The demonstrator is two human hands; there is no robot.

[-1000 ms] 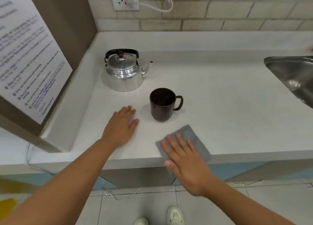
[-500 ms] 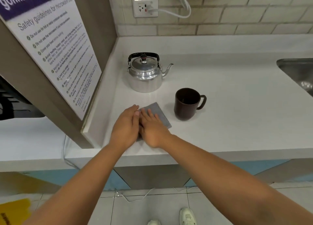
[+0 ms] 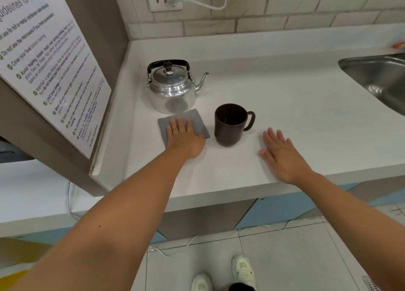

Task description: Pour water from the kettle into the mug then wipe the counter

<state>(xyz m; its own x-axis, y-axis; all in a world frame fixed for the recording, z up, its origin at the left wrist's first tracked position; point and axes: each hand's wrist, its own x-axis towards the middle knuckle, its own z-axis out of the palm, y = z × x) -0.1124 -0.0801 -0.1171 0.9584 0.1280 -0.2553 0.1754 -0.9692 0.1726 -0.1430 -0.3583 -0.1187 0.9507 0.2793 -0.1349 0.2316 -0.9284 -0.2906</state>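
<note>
The left hand [image 3: 186,137] presses flat, fingers [image 3: 179,124] spread, on the grey square cloth [image 3: 173,121] before the shiny metal kettle [image 3: 173,89]; the right hand [image 3: 282,153] lies open on the white desk [image 3: 306,115] beside the dark brown mug [image 3: 230,124].

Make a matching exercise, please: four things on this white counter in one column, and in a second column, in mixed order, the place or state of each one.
Things:
1. shiny metal kettle
2. dark brown mug
3. flat grey cloth
4. right hand

Places or states:
A. pressed flat under the left hand
B. open, palm down, right of the mug
C. upright at the back, spout pointing right
D. upright between the two hands, handle to the right

Pairs: 1-C, 2-D, 3-A, 4-B
</note>
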